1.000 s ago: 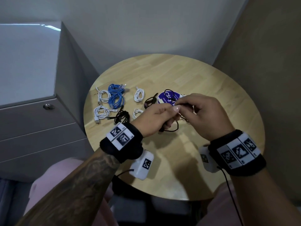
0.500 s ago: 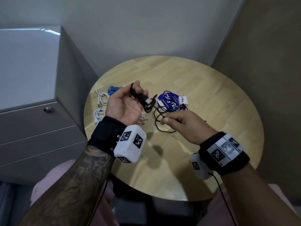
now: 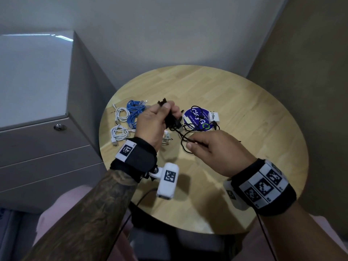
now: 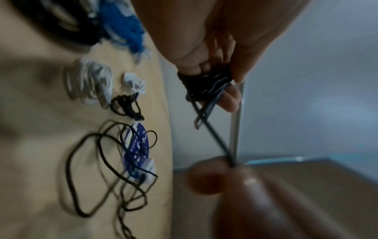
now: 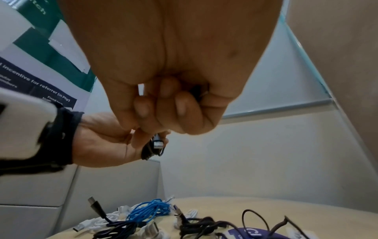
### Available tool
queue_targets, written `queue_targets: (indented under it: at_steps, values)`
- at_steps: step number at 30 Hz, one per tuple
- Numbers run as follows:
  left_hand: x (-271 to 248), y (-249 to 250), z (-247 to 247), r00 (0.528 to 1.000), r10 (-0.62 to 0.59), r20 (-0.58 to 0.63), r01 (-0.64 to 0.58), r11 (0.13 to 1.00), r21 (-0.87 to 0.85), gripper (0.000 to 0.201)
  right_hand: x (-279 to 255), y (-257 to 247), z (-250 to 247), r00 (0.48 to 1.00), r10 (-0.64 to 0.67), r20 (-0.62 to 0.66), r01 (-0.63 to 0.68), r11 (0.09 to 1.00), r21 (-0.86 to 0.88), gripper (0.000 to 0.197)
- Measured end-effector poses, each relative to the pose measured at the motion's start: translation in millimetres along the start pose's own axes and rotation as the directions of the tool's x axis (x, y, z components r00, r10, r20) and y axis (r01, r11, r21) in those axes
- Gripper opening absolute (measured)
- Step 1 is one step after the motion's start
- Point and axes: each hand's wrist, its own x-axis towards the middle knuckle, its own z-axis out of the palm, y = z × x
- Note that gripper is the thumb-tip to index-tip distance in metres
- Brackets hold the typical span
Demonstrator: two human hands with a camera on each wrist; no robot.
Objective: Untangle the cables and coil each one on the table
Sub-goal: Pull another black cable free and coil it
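Observation:
A thin black cable (image 3: 185,137) runs between my two hands above the round wooden table (image 3: 244,113). My left hand (image 3: 160,117) is raised, palm toward me, with several turns of the black cable (image 4: 204,84) wound round its fingers and a plug end hanging below. My right hand (image 3: 209,147) pinches the same black cable (image 4: 223,148) lower down, fingers curled. The loose rest of the cable (image 4: 96,169) lies in loops on the table over a blue round sticker (image 3: 197,119).
Coiled white cables (image 3: 120,113), a blue coiled cable (image 3: 134,112) and a small black coil (image 4: 126,105) lie at the table's left side. A small white box (image 3: 214,116) sits beside the sticker. A grey drawer cabinet (image 3: 37,110) stands at the left.
My left hand lifted away from the right and turned palm up with cable wound on it. My right hand dropped toward the table, drawing the black cable out between them.

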Motion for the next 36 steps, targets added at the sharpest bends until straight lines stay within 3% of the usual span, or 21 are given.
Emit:
queue_targets:
  at_steps: [3,7,11,13,15,17,19,21,22,24,26,28,32,36]
  values:
    - [3,1,2,0.996,-0.081,0.027,0.082,0.995,-0.052,0.02,-3,4,-4,0.999,0.02,-0.027,-0.02,1.0,0.004,0.021]
    - [6,5,1,0.977,-0.213,-0.023,0.197,0.936,-0.291,0.031,-3,4,4,0.991,0.077,0.113,-0.078,0.997,0.004,0.024]
    - [1,-1,3,0.974,-0.227,0.023,0.22,0.905,-0.364,0.028,0,-10,12,0.986,0.03,0.161,-0.024,0.999,-0.041,0.03]
    - [0,-6,5,0.981,-0.189,0.045,0.195,0.952,-0.235,0.024,2,-13,13,0.99,0.01,0.142,-0.001,0.998,-0.067,0.031]
    - [-2,-11,4,0.993,-0.106,0.06,0.102,0.992,0.076,0.021,2,-12,9,0.999,-0.015,0.042,0.019,0.996,-0.089,0.023]
    - [-9,-16,6,0.978,-0.087,0.191,-0.003,0.903,0.429,0.02,1,-5,-1,0.99,-0.06,-0.128,0.043,0.99,-0.134,0.024]
    - [-20,-18,10,0.906,-0.229,0.355,-0.008,0.831,0.555,0.026,2,7,-13,0.966,-0.123,-0.226,0.066,0.967,-0.244,0.021]
    - [-28,-19,16,0.828,-0.352,0.436,0.057,0.827,0.56,0.031,2,18,-19,0.957,-0.122,-0.262,0.027,0.941,-0.337,0.021]
    - [-31,-19,19,0.812,-0.371,0.45,0.07,0.828,0.557,0.031,3,23,-18,0.955,-0.109,-0.274,0.006,0.936,-0.351,0.022]
    - [-32,-18,21,0.821,-0.37,0.435,0.125,0.86,0.495,0.032,2,28,-13,0.957,-0.101,-0.272,0.022,0.96,-0.278,0.025]
    - [-29,-14,22,0.842,-0.394,0.369,0.26,0.895,0.364,0.035,3,27,-7,0.978,-0.024,-0.207,0.026,1.0,0.008,0.029]
    - [-26,-7,20,0.832,-0.434,0.344,0.375,0.899,0.226,0.037,6,22,-5,0.992,0.056,-0.113,-0.023,0.962,0.273,0.03]
    - [-28,4,18,0.766,-0.49,0.416,0.535,0.845,0.011,0.036,5,8,-7,0.996,0.075,-0.057,-0.046,0.912,0.408,0.015]
    - [-29,4,16,0.71,-0.488,0.508,0.55,0.835,0.033,0.037,1,9,-14,0.994,0.107,0.019,-0.101,0.848,0.52,0.033]
